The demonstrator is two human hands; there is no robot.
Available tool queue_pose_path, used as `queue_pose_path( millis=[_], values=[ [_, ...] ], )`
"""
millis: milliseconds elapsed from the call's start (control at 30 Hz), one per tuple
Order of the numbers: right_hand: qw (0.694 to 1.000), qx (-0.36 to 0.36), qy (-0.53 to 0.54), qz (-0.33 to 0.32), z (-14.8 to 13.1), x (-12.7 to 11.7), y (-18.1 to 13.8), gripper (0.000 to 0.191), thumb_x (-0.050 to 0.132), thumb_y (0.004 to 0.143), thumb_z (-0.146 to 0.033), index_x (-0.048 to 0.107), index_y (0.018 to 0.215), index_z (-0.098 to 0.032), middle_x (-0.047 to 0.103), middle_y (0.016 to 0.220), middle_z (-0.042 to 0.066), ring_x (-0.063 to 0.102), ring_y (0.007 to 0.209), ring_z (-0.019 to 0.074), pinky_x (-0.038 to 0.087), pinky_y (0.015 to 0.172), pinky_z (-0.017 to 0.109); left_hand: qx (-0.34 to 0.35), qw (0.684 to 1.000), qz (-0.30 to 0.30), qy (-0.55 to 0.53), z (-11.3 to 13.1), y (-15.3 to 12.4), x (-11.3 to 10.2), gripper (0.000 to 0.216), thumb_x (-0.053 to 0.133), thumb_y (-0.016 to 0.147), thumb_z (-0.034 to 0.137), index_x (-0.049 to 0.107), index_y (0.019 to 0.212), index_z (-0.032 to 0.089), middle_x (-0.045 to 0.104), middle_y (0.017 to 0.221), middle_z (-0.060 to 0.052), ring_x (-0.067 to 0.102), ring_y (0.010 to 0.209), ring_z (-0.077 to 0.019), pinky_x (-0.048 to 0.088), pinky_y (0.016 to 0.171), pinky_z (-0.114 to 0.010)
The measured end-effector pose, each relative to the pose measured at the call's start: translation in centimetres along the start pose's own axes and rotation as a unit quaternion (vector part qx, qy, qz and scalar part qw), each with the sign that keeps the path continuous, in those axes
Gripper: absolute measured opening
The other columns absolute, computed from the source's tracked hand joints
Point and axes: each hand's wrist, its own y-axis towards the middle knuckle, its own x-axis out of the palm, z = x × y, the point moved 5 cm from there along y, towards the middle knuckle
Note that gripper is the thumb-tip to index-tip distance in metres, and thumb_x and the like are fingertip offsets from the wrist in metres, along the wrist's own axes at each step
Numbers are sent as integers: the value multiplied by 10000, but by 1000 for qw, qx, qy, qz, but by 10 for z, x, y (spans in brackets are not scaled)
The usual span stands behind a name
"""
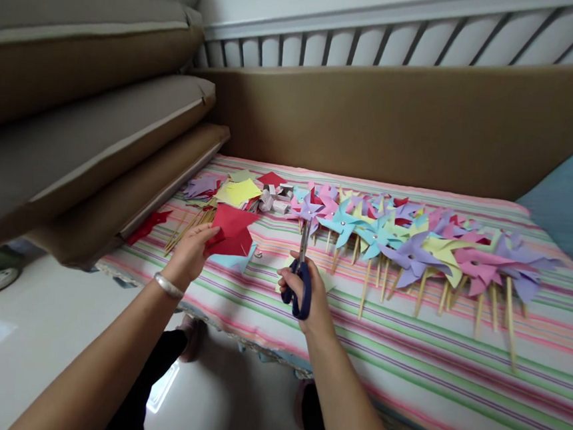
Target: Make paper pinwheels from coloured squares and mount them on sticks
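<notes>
The left hand (pixel 191 252) pinches a sheet of red paper (pixel 236 229) between thumb and fingers, near its left edge, and holds it up above the striped cloth (pixel 420 344); slits are cut into the sheet, and a silver-coloured bangle (pixel 168 286) circles that wrist; the right hand (pixel 317 297) is curled around a pair of scissors (pixel 304 283), with its fingers at the dark blue handle loops; the metal blades point up and away from the person, to the right of the red paper and apart from it; they look closed together.

Just behind the red paper, a light blue sheet (pixel 235 260) lies on the cloth, with a small shiny piece (pixel 258 254) beside it; a pale yellow sheet (pixel 331 282) lies partly hidden behind the right hand; farther back on the left sits a pile of coloured paper (pixel 241 191) with bright yellow on top, and small white boxes (pixel 281 206) stand close to its right; loose wooden sticks (pixel 181 230) lie in front of the pile, near a red paper piece (pixel 149 226) by the cushions.

To the right spreads a crowded row of paper pinwheels (pixel 413 255) in blue, purple, pink, yellow and red, many with wooden sticks pointing toward the person; a brown panel (pixel 384 126) rises behind them, below a white slatted rail (pixel 340 48); thick brown and grey cushions (pixel 88 131) are stacked at the left.
</notes>
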Motion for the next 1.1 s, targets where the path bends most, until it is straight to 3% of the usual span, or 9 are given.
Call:
queue_pose_path(
  millis=[233,333,433,533,667,800,933,1033,1100],
  values=[
    [999,16,38,-17,3,10,-5,536,733,602,-256,506,1088,-237,655,867,15,617,716,164,456,618,285,-114,991,-49,-57,-17,-36,22,44,658,683,155,639,710,126,672,656,-23,612,564,-116,498,525,-213],
    [995,47,74,-55,6,10,-3,513,719,630,-273,507,1097,-248,659,911,27,608,691,165,449,593,291,-155,984,-73,-54,-28,-42,27,39,667,680,149,647,699,122,673,650,-26,613,557,-118,495,525,-217],
    [994,50,73,-69,8,11,-2,413,730,608,-257,560,984,-235,640,837,1,590,694,160,433,585,266,-171,980,-92,-48,-37,-46,32,49,687,667,150,658,698,124,678,642,-27,613,552,-116,484,528,-211],
    [998,19,51,-24,9,9,0,308,744,556,-206,579,817,-210,592,733,-39,562,681,131,426,640,246,-178,975,-98,-84,-45,-52,41,90,690,677,173,675,754,130,705,713,-41,635,610,-133,496,590,-233],
    [996,-18,77,37,11,6,3,320,729,551,-197,552,818,-211,553,695,-60,536,635,108,426,657,247,-165,962,-60,-207,-56,-64,52,182,662,722,287,685,844,154,720,854,-53,655,754,-162,502,714,-277],
    [993,-72,40,79,10,5,3,359,698,589,-219,522,902,-226,548,720,-55,534,642,114,432,652,258,-119,972,-51,-196,-71,-75,65,157,707,680,280,684,777,159,719,797,-39,655,739,-161,490,710,-286],
    [991,-107,-27,73,8,11,-3,410,678,608,-194,510,978,-239,544,726,-57,533,661,113,431,657,251,-69,983,-10,-171,-77,-74,75,237,759,603,217,680,812,138,721,763,-41,661,695,-171,486,716,-297],
    [996,-76,6,40,8,17,-6,427,683,612,-223,508,1001,-246,547,719,-54,522,600,109,418,556,236,-50,982,17,-179,-73,-68,72,295,768,581,191,670,856,145,724,814,-38,670,720,-177,491,737,-304],
    [998,-37,57,17,9,18,-5,421,672,635,-264,510,1023,-243,554,704,-47,532,576,115,408,512,234,-61,982,-6,-181,-69,-64,68,283,757,602,195,668,866,147,723,829,-41,673,738,-180,498,748,-306]
  ],
)
